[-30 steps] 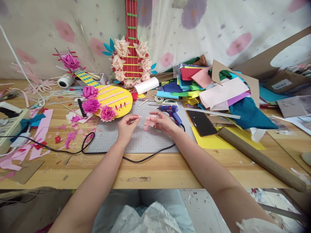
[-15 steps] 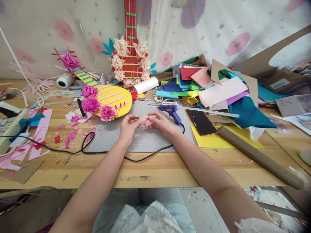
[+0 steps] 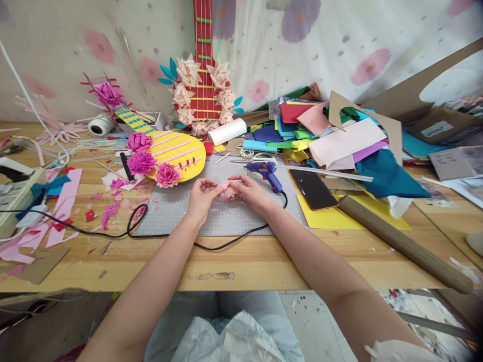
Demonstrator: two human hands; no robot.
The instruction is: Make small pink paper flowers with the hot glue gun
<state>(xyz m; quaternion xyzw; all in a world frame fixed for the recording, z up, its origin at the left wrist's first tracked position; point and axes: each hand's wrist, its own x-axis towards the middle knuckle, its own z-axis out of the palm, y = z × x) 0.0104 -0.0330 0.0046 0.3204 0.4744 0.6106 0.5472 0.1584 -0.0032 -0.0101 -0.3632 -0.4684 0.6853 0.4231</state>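
Note:
Over the grey cutting mat point(image 3: 226, 216) both my hands pinch a small pale pink paper flower point(image 3: 228, 189) between their fingertips. My left hand point(image 3: 202, 197) grips its left side with fingers closed. My right hand point(image 3: 249, 191) grips its right side, fingers curled round the petals. A blue glue gun point(image 3: 266, 172) lies just behind my right hand, its black cord point(image 3: 211, 245) looping across the mat's front edge.
A yellow paper guitar with magenta flowers point(image 3: 166, 158) lies behind the mat on the left. A red guitar point(image 3: 202, 90) leans on the wall. Piled coloured paper point(image 3: 332, 138), a black phone point(image 3: 313, 189), a yellow sheet and a brown roll point(image 3: 403, 246) sit right. Pink scraps litter the left.
My hands have drawn together: the left hand moved right and now pinches the pink flower with the right hand, which lifted it slightly off the mat.

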